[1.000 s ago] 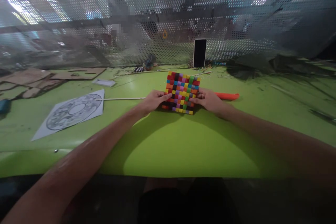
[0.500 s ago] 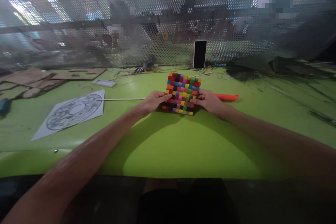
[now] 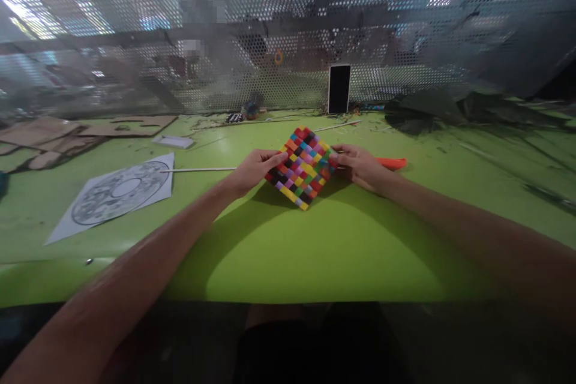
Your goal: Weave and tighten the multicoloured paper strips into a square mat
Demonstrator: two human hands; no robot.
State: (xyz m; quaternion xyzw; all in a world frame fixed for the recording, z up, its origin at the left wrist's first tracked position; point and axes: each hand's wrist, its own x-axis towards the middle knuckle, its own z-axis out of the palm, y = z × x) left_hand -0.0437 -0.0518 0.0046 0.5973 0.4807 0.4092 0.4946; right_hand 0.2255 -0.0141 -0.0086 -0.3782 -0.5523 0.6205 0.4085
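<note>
A square woven mat of many-coloured strips is held up above the green table, turned so that one corner points down. My left hand pinches its left corner, thumb on the near face. At the right corner my right hand grips it between thumb and fingers. The fingers behind the mat are hidden. Partly behind my right hand lies an orange-red object, whose kind I cannot make out. A thin pale stick runs along the table towards my left hand.
A paper with a printed ring pattern lies at left, with cardboard pieces and a small white tray behind it. A dark-screened tablet-like device stands against the perforated metal screen. Dark leaves lie at back right.
The woven mat has been turned from nearly square-on to a diamond position, with my hands now at its left and right corners. The view has shifted slightly.
</note>
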